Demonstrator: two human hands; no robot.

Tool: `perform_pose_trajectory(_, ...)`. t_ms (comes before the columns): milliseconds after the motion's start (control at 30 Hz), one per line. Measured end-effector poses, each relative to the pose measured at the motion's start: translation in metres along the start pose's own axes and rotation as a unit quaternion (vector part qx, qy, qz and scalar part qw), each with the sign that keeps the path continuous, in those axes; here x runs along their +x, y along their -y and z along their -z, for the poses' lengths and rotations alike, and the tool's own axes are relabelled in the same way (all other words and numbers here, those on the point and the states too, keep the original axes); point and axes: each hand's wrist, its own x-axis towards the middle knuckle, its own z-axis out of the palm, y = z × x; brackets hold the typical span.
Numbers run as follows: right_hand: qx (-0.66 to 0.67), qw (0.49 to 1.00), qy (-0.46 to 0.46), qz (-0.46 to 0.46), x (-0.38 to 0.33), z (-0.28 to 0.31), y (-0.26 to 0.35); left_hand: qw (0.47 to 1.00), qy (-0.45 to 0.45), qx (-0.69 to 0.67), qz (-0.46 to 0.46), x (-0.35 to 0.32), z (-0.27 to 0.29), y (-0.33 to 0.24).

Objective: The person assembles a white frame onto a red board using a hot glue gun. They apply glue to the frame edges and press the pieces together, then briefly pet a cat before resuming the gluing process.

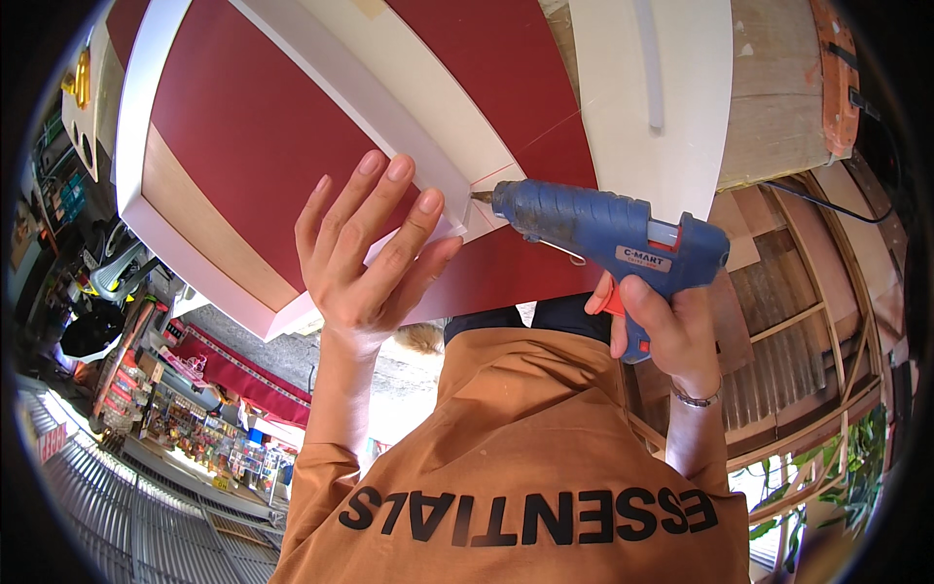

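Note:
A blue hot glue gun (574,219) with a red trigger is gripped in my right hand (671,331), its nozzle pointing left. The nozzle tip meets or nearly meets the corner of a white raised frame (389,136) on a dark red board (525,88). Part of a glue stick shows at the gun's back opening. My left hand (375,243) is spread over the frame's near corner, fingers apart and holding nothing. Whether its fingertips touch the frame I cannot tell. Pale strips and thin lines mark the board beside the nozzle.
A white panel (671,88) lies right of the red board, with a pale translucent stick (650,68) on it. Beyond it are a wooden board (778,97) and an orange tool case (837,78). Wood offcuts (778,341) lie at right; shelves of goods (209,438) stand at lower left.

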Motion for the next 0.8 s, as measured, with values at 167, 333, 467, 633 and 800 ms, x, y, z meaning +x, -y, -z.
perform_pose_trajectory(167,-0.008,1.0,-0.005,0.003,0.006,-0.001,-0.004,1.0,-0.001,0.001,-0.001,0.0,0.0,0.0)
perform_pose_trajectory(333,-0.011,1.0,-0.005,0.005,0.006,-0.001,-0.005,1.0,0.001,0.003,0.001,0.0,0.0,-0.001)
perform_pose_trajectory(467,-0.005,1.0,0.003,-0.003,0.002,-0.001,0.0,1.0,0.0,0.007,0.008,0.0,0.001,-0.001)
perform_pose_trajectory(633,0.022,1.0,0.008,-0.004,-0.012,-0.001,0.002,1.0,-0.01,0.011,0.014,-0.003,-0.002,0.0)
perform_pose_trajectory(800,0.018,0.999,0.029,0.012,-0.017,-0.001,0.01,1.0,-0.004,0.006,0.006,-0.001,0.0,-0.001)
